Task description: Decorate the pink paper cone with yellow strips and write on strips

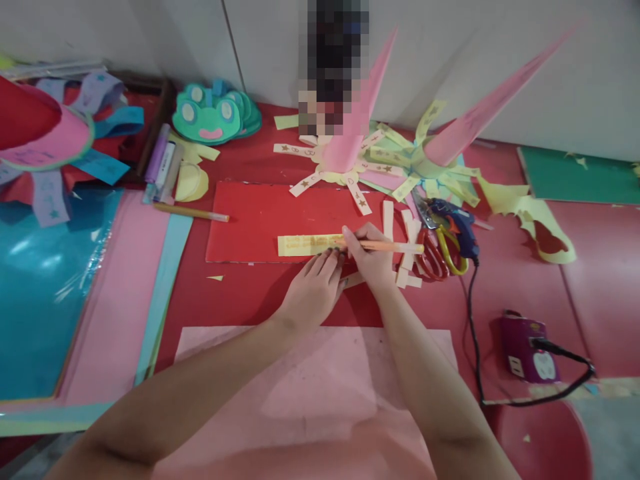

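Observation:
A pale yellow paper strip [300, 245] with rows of orange writing lies on a red board [245, 223]. My right hand [373, 257] grips an orange pen [400, 247], its tip at the strip's right part. Flat beside it, my left hand [315, 283] rests with fingers stretched out along the strip's lower edge. Several blank cream strips [388, 220] lie just right of and under my right hand. Behind the board stands a pink paper cone [345, 150] with lettered strips fanned around its base.
Scissors with red handles [434, 257] and a blue glue gun [457, 223] lie to the right, its cord running to a purple box [530, 350]. Green frog cutouts [210, 120], markers [165, 167] and a second pen [193, 212] are left. Coloured sheets [120, 287] cover the left side.

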`<state>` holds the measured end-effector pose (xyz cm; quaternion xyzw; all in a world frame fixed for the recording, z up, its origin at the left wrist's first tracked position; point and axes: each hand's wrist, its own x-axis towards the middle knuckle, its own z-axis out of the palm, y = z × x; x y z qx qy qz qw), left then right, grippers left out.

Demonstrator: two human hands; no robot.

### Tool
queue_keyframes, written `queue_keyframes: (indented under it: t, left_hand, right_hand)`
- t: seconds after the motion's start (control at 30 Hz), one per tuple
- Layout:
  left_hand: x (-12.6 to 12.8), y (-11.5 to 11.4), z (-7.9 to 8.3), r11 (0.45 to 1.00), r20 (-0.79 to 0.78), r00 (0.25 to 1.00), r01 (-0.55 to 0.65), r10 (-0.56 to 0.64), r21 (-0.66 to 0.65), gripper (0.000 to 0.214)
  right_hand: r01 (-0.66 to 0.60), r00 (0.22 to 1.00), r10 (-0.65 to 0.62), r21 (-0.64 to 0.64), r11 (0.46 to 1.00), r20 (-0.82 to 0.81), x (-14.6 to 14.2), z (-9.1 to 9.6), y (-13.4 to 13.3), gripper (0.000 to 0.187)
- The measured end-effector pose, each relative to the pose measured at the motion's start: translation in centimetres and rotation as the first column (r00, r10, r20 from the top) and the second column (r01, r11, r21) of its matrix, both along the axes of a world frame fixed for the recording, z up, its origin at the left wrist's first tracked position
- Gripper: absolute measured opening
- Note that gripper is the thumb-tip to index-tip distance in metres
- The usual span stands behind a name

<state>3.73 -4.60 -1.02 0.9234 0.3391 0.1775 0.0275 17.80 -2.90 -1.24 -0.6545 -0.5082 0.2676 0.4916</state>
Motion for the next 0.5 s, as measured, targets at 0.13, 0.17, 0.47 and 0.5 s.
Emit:
queue_keyframes:
  t: [0.13,0.17,0.47,0.5]
  left_hand:
    - [-0.15,-0.04,-0.07,1.0,0.032,0.999,-0.009,0.008,0.025,0.033]
    - [-0.18,-0.04,-0.03,1.0,0.038,0.999,-0.012,0.011,0.026,0.032]
    - [-0.12,0.15,0.36,1.0,0.051,0.999,-0.004,0.005,-0.01,0.03]
    - [-0.11,0.19,0.36,1.0,0.053,0.999,-0.004,0.005,-0.009,0.03]
  right_hand:
    - [-0.006,1.0,0.006,0.002,1.0,0.012,0.02,-0.21,0.02,0.035]
    - [-0.01,1.0,0.01,0.001,1.0,0.012,0.02,-0.25,0.04,0.035]
    - [-0.022,0.999,0.022,-0.017,1.0,0.026,0.03,-0.31,0.07,0.034]
    - [-0.021,0.999,0.022,-0.016,1.0,0.029,0.02,-0.31,0.06,0.034]
